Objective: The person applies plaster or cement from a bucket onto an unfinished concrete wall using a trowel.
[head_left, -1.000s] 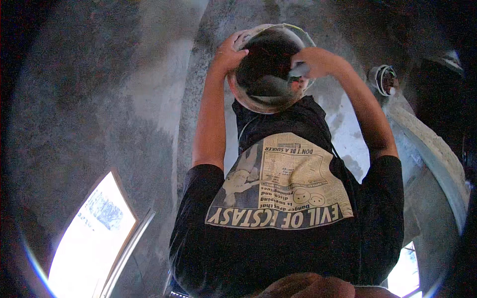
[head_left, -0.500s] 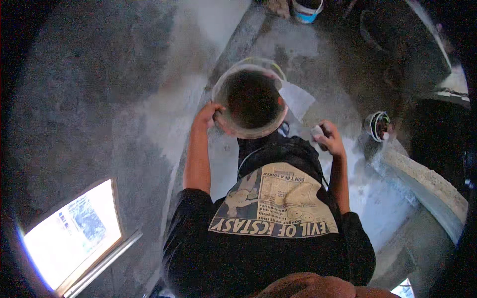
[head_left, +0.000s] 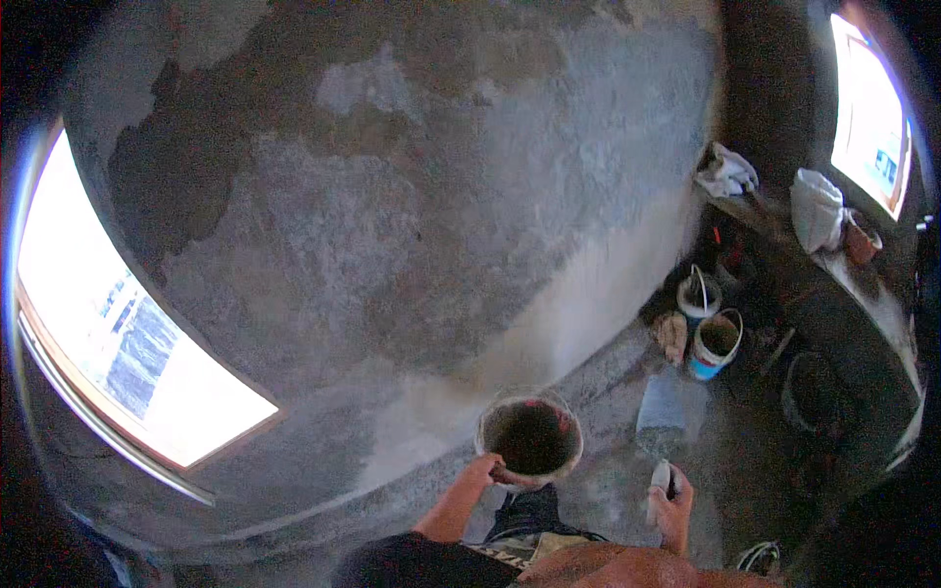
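Observation:
My left hand (head_left: 483, 469) grips the near left rim of a pale bucket (head_left: 530, 482), fingers closed over its edge. The bucket is tilted so its dark inside faces up; what lies in it is too dark to make out. In my right hand (head_left: 671, 505) is the whitish handle of a trowel (head_left: 662, 404), fingers wrapped round it. Its broad, pale grey blade points away from me, to the right of the bucket and apart from it.
A patchy grey plastered wall (head_left: 392, 196) rises ahead. Two handled buckets (head_left: 718, 338) stand at right beside a brownish lump (head_left: 670, 336). A white sack (head_left: 818, 211) sits farther right. Bright windows open at left (head_left: 147, 343) and far right (head_left: 870, 118).
My view has tipped up from the floor toward the wall, so hands and bucket now appear lower. The trowel blade, formerly close to the bucket's right side, now stands away from it.

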Available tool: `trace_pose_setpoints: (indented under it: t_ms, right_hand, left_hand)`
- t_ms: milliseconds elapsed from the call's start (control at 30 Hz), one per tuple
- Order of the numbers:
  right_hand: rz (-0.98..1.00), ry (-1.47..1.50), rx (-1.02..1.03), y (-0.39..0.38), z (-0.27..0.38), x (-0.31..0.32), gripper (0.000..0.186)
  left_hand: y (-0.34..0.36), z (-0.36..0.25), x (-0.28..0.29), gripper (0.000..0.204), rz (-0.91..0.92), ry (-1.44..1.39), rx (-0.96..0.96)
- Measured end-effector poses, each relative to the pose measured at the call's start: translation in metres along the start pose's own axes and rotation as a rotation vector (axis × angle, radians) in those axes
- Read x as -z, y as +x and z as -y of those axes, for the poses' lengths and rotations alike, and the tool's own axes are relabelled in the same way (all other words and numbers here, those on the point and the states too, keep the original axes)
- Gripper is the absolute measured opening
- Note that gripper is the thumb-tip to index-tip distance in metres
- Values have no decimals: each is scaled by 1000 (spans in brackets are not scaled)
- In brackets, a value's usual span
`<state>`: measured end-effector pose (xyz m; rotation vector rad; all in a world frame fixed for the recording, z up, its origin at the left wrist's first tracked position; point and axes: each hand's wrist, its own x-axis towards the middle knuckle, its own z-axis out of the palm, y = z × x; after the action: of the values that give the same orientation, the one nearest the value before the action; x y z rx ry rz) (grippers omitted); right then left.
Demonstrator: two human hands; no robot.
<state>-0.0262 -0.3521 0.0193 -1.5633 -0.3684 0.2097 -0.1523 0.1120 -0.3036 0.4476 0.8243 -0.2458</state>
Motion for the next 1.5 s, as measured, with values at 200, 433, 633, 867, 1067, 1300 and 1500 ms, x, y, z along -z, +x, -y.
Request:
trace_pose_setpoints:
  t_ms: [200,433,633,867,1067,1300,1500]
  right_hand:
    - [-89,-85,40,147,51,-13,49]
    - [-10,-362,370,376,174,-98,65]
    - [-284,-832,869,517,323,-151,60]
    - [-479,-983,1208,639,444,-162,46]
    - [-569,-952,1436,681,482,-175,49]
    - [-525,-1257,1240,682,511,-198,51]
    - [-527,-1282,1380,678,486,-177,44]
  left_hand:
    - [-15,10,-58,21,136,1120,-910]
    - [-10,-52,-101,31,-12,279,-336]
    - [-40,-96,-83,29,112,724,-658]
    - [-36,-146,-181,26,256,1249,-1205]
    - [-22,-163,-192,51,112,1271,-750]
    - [-1,-168,-229,26,401,885,-1095]
    - [35,-179,-195,63,266,1466,-1121]
